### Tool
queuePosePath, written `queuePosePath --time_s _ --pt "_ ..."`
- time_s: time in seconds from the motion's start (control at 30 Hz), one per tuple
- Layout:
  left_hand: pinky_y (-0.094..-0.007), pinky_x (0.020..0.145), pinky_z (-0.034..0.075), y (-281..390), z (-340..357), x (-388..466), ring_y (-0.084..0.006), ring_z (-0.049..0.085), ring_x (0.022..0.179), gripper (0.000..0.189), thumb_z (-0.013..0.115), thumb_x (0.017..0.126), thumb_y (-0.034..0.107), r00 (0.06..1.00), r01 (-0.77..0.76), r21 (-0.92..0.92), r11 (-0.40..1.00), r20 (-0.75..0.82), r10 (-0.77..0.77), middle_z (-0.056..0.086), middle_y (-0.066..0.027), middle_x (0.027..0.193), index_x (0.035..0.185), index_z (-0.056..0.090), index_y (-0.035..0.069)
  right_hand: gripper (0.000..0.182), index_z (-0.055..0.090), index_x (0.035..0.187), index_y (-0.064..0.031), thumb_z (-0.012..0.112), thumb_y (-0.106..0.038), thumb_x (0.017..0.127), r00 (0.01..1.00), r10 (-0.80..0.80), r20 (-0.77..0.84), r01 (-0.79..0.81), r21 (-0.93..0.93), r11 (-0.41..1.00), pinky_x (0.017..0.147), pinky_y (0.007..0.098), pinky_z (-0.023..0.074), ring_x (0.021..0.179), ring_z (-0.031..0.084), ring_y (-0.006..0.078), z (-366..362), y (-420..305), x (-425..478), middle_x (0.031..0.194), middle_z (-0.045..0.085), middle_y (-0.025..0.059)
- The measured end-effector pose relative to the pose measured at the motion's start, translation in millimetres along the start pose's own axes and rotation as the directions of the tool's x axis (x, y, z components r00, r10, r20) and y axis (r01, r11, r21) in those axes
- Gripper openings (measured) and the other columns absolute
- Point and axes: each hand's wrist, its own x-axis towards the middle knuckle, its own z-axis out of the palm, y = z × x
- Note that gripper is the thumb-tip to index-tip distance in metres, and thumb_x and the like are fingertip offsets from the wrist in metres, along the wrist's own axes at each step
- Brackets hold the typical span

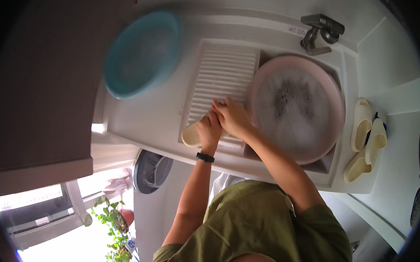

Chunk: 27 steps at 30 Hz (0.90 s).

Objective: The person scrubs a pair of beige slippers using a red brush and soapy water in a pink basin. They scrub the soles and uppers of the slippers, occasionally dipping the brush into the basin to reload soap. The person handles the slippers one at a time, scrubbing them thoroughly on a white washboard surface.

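My left hand rests on a cream slipper and grips it against the ribbed washboard of the white sink unit. Close against it, my right hand lies over the same slipper, fingers bent; whether it holds anything small is hidden. A pink basin of sudsy water with dark specks sits in the sink bowl beside the washboard.
A teal basin with cloudy water stands at the left. Several cream slippers lie on the right ledge. A dark faucet rises behind the pink basin. Potted plants stand by the window at lower left.
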Motion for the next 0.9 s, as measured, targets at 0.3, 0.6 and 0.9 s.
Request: queuePosePath --time_s 0.3,0.6,0.9 --pt "-0.0511 0.054 0.045 14 -5 4 -0.047 0.061 0.066 0.034 0.048 0.096 0.023 0.999 0.037 -0.021 0.999 0.034 -0.037 0.063 -0.0256 0.073 0.075 0.063 0.001 0.031 0.063 0.122 -0.0104 0.052 -0.029 0.101 0.998 -0.028 0.052 0.03 -0.046 0.999 0.068 0.0501 0.0536 0.08 0.067 0.0379 -3 6 0 0.101 0.064 0.0175" --pt "-0.0507 0.053 0.045 10 -5 5 -0.0468 0.061 0.066 0.035 0.049 0.095 0.024 0.997 0.08 -0.055 0.995 0.023 -0.079 0.064 -0.0263 0.074 0.073 0.062 0.0 0.028 0.065 0.117 -0.0086 0.051 -0.026 0.1 0.998 0.002 0.059 -0.001 -0.023 1.0 0.07 0.047 0.0545 0.086 0.067 0.0359 -7 5 -1 0.101 0.064 0.0166" --pt "-0.0503 0.052 0.045 10 -1 4 -0.0464 0.061 0.065 0.033 0.05 0.095 0.021 1.0 0.006 -0.021 1.0 0.01 -0.005 0.063 -0.0261 0.072 0.072 0.058 -0.001 0.031 0.065 0.121 -0.0098 0.055 -0.027 0.098 0.999 -0.036 0.018 0.036 0.025 0.999 0.069 0.0483 0.0538 0.078 0.066 0.038 -10 4 -7 0.096 0.062 0.0203"
